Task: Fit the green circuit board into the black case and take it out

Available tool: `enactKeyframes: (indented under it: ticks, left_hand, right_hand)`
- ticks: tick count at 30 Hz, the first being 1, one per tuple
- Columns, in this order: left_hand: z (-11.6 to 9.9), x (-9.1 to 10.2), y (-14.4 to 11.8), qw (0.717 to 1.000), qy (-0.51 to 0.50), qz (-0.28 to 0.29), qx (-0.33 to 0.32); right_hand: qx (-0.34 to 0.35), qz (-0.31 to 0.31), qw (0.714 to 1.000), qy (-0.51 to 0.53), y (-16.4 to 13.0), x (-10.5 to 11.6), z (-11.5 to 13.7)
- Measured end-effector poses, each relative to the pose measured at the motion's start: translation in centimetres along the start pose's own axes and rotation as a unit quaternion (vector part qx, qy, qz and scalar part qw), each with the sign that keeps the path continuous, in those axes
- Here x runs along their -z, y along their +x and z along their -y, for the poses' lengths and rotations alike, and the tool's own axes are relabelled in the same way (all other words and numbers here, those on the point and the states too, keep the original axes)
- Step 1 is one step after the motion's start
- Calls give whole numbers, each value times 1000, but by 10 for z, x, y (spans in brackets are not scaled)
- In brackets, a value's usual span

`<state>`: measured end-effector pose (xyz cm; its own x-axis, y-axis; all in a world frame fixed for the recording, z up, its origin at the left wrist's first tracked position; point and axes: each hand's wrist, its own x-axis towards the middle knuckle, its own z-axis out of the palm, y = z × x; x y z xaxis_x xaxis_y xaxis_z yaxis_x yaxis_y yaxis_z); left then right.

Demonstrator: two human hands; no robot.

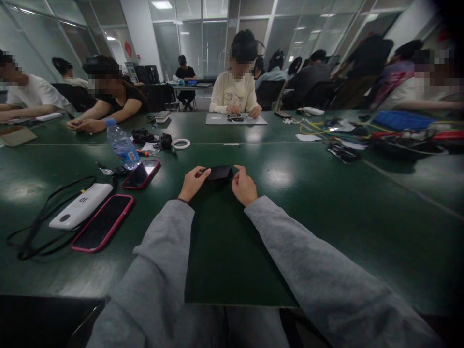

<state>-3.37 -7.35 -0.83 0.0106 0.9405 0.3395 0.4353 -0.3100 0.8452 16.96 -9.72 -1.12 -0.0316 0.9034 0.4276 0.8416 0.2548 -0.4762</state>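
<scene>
While a small black case [219, 172] lies on the green table [326, 203], it is gripped — left hand [193, 182] at its left end, right hand [244, 186] curled just beside its right end.

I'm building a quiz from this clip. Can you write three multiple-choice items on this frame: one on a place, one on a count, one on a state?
1. Where does the small black box sit?
A. between both hands on the green table
B. on the white power bank
C. beside the water bottle

2. How many pink-edged phones lie to the person's left?
A. one
B. two
C. four

3. How does the left hand meet the box?
A. fingertips touch its end
B. flat on top
C. well clear

Answers: 1 A, the right hand is at its other end. 2 B, a near phone and a far phone. 3 A, the fingers reach the box's left end.
</scene>
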Motion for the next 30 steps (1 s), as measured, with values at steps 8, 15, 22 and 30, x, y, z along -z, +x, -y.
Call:
enactKeyframes:
  ticks: [8, 15, 22, 30]
  left_hand:
    - [3, 3, 5, 992, -103, 40, 56]
    - [0, 3, 4, 991, -110, 57, 47]
    - [-2, 4, 3, 991, -105, 63, 57]
    - [-1, 4, 4, 990, -112, 64, 59]
  right_hand:
    - [-1, -34, 991, 130, 5, -6, -7]
    - [44, -31, 967, 250, 9, -14, -12]
    - [33, 70, 945, 318, 10, -14, -14]
    - [4, 74, 946, 316, 12, -17, -18]
